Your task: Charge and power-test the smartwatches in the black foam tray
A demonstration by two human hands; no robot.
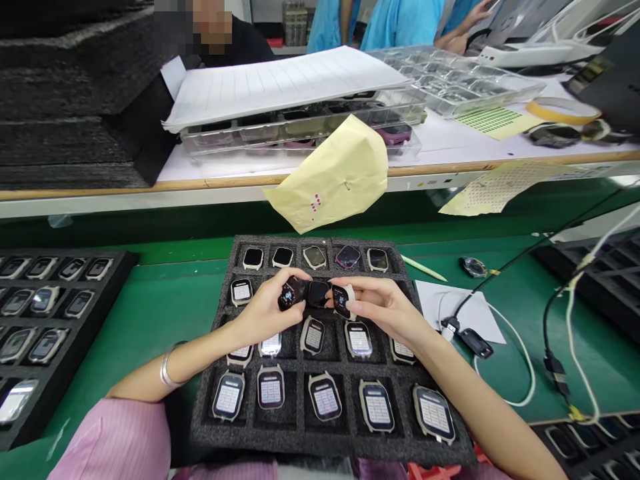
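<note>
My left hand (273, 303) pinches a dark smartwatch body (290, 293) whose lit screen faces me. In my right hand (383, 300) is a pale-cased smartwatch body (343, 300), tilted, its screen also lit. Both hands are over a black foam tray (280, 437) divided into compartments. Between them a dark-screened watch (319, 293) sits in the second row. Nearer me, watches such as this one (325, 397) show white grid-like screens. The far row holds watches with dark screens, among them a purple-rimmed one (347, 257). My forearms and hands cover some of the compartments.
Another foam tray of watches (45, 300) lies left on the green table (165, 273). Charging cables (510, 393), a black clip-like piece (475, 342) and a pale green stick (425, 268) lie right. A yellow sheet (335, 177) hangs from the shelf ahead. Foam stacks stand upper left; people are behind.
</note>
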